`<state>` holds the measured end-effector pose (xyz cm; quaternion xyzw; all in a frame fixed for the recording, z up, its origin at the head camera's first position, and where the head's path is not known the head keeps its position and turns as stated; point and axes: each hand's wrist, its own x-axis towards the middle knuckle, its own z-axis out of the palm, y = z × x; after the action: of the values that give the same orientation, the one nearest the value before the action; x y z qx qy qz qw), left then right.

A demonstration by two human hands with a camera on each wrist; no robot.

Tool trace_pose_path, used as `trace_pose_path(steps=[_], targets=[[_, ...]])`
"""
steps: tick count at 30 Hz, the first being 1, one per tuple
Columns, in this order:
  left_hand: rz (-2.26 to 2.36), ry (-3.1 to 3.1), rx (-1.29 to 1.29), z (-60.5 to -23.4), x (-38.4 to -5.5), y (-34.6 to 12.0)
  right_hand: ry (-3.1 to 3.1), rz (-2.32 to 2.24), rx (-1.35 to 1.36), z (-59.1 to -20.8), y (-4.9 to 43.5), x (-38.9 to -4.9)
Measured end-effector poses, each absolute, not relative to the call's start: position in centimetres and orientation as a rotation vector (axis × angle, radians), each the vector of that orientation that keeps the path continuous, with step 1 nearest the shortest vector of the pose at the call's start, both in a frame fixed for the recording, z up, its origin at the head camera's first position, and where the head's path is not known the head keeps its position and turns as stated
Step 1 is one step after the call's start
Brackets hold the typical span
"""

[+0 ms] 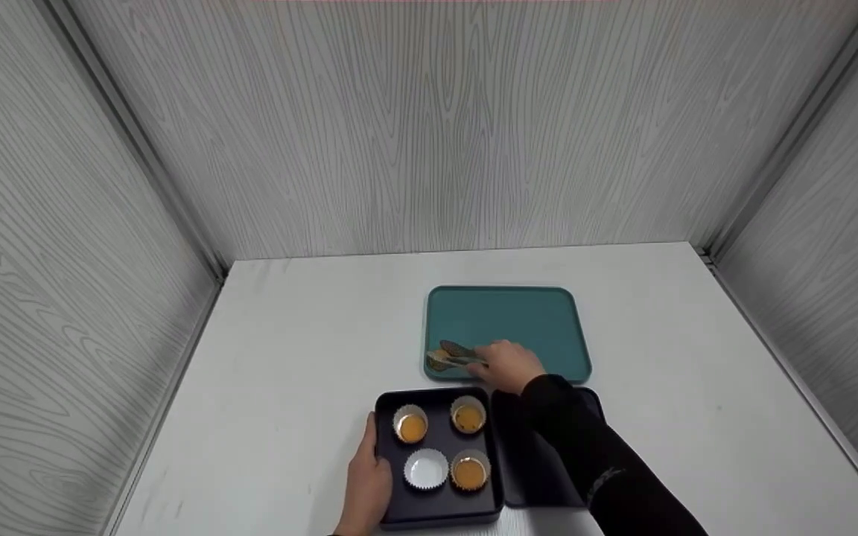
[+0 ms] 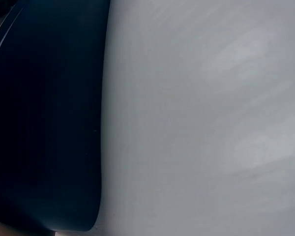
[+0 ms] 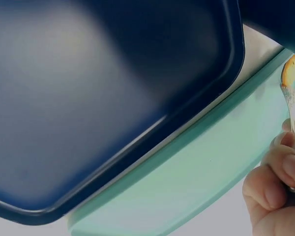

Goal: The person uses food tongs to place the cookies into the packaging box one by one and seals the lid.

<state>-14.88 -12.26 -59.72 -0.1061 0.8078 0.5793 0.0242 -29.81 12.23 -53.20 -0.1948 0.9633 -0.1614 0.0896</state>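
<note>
One cake [image 3: 289, 73] sits at the green tray's [image 1: 503, 316] near-left corner between your tongs' [image 1: 459, 349] tips; can't tell if they're clamped on it. Your right hand [image 1: 511, 365] grips them, your left hand [image 1: 367, 480] holds the pan's [image 1: 439, 432] left edge. I'd squeeze lightly, lift level.

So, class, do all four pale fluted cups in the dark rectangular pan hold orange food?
No, the near-left cup shows only white inside.
</note>
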Motion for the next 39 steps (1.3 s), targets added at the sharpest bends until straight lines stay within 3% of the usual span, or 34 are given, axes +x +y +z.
trace_pose_path(steps=[21,32,39], targets=[[1.788,2.505,-0.351,-59.7,-15.2,-12.3,2.796,-0.593,-0.687,-53.2,14.1,-30.4],[1.797,2.483,-0.350,-59.7,-15.2,-12.4,2.761,-0.734,-0.522,-53.1,13.8,-30.4],[1.802,2.473,-0.350,-59.6,-15.3,-12.4,2.785,-0.763,-0.554,-53.0,13.8,-30.3]])
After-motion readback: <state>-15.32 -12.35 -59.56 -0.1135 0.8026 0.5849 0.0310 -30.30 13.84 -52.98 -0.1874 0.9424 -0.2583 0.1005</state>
